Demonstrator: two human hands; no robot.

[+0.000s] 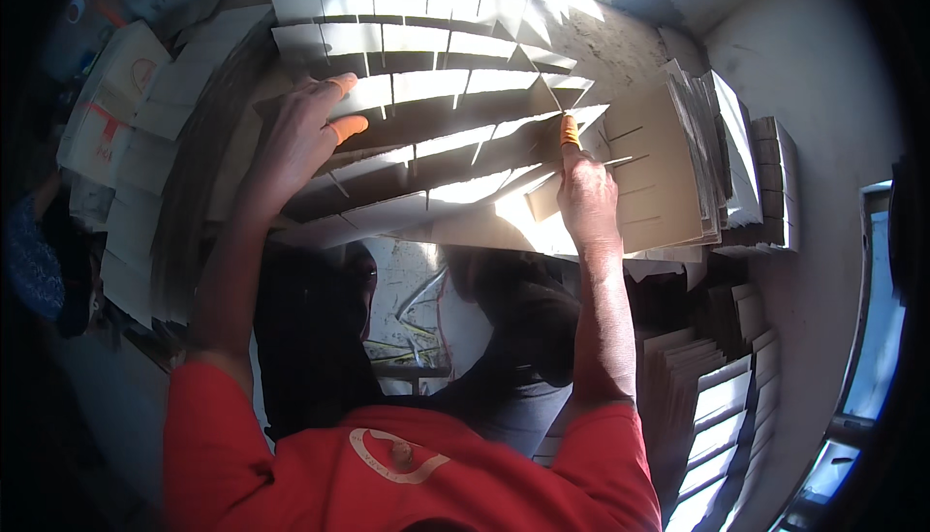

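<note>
A: Largest item?

B: A lattice of grey-brown slotted cardboard strips (426,135), interlocked into cells, is laid across the lap and worktop at centre. Several long strips are already crossed by short dividers; the near right corner appears unfinished, so the assembly is judged partly done.

A: Next?

B: A fanned stack of flat slotted cardboard sheets (678,164) is kept just right of the lattice. Further stacks of pale cardboard strips (717,406) are stored lower right, and piled cardboard pieces (145,135) at left. Much stock is unused.

A: Hands?

B: The left hand (295,140) is spread flat on the lattice's left side, fingers extended, with orange rubber finger cots (346,129) worn on two fingertips. The right hand (588,198) is closed around a single loose cardboard divider (544,198) at the lattice's right edge, its orange-capped finger (570,132) pointed up along a slot.

A: Smallest?

B: The cots.
</note>
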